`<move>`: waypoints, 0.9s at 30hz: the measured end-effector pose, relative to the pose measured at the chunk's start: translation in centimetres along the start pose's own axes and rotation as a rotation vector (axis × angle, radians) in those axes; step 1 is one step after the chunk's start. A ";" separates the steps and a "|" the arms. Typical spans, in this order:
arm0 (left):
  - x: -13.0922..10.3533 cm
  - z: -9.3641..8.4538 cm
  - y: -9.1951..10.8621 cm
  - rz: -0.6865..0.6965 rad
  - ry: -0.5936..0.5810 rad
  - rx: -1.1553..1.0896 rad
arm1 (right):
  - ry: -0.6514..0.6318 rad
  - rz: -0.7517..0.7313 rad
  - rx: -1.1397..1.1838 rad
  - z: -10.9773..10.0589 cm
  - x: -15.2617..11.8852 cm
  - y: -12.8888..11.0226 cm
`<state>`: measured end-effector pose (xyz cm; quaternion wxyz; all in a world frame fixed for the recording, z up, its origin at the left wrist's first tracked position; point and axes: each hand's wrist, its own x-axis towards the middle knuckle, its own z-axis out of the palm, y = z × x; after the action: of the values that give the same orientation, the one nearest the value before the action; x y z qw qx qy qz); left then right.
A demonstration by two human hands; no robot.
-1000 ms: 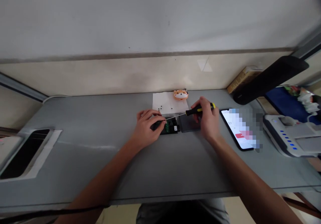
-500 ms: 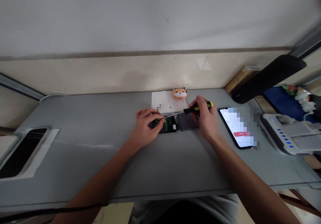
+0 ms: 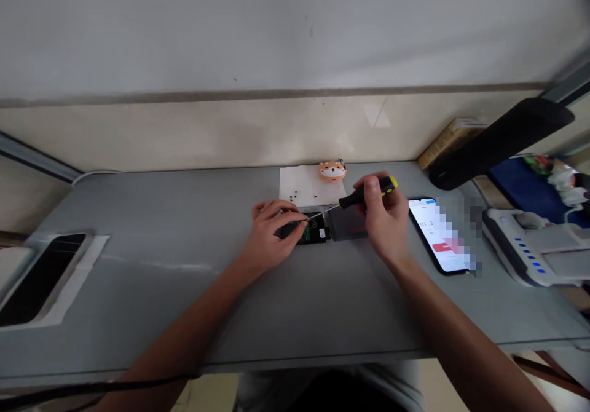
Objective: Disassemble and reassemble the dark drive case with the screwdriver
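Note:
My right hand is closed round the black-and-yellow handle of a screwdriver, whose thin shaft points left and down. Thumb and forefinger of my left hand pinch together at the screwdriver's tip; whatever sits between them is too small to make out. Beneath these fingers lies an opened black device with a green circuit board, partly covered by my left hand. A dark flat cover adjoins it on the right, below my right hand. Several tiny dark screws rest on a white paper just behind.
An orange animal-faced case sits on the paper's back edge. To the right are a lit phone, a white power strip, a black cylinder and a book. Another phone lies far left on the grey table.
My right hand has shifted its fingers along the screwdriver handle, and the thumb sits differently. My left hand's pinch stays at the tip. The view has moved slightly.

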<state>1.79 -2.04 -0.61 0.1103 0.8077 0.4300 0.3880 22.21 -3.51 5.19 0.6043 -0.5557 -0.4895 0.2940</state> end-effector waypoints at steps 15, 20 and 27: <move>0.1 -0.4 -0.7 0.073 -0.253 0.096 | -0.052 -0.242 -0.239 -0.4 -0.6 0.9; 0.1 -0.3 -1.0 0.094 -0.386 0.104 | -0.112 -0.247 -0.297 -0.1 -0.6 1.0; -0.1 0.0 -0.9 0.092 -0.428 0.117 | -0.112 -0.215 -0.314 -0.1 -0.5 1.1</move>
<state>1.17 -1.56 -1.13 0.1341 0.8954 0.3812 0.1868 22.31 -3.72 4.02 0.5099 -0.5704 -0.6186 0.1786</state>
